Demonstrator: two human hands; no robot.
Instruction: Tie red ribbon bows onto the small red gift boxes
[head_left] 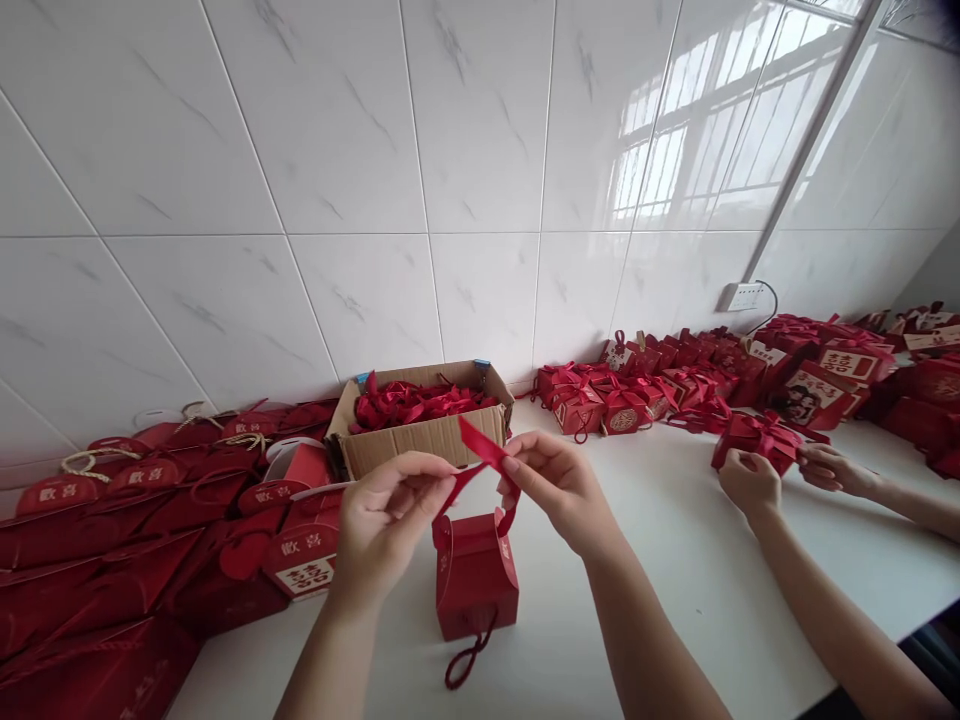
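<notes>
A small red gift box stands upright on the white table in front of me, with a dark red cord loop hanging from its near side. Red ribbon runs up from the top of the box and crosses above it. My left hand pinches one length of the ribbon between thumb and fingertips. On the other side, my right hand pinches the ribbon near the crossing, its free end pointing up to the left. Both hands are above the box, apart from its walls.
A cardboard box of red ribbons stands behind. Red gift boxes crowd the left; tied ones line the wall at right. A co-worker's hands hold a ribboned red box at right. A power socket is on the tiled wall.
</notes>
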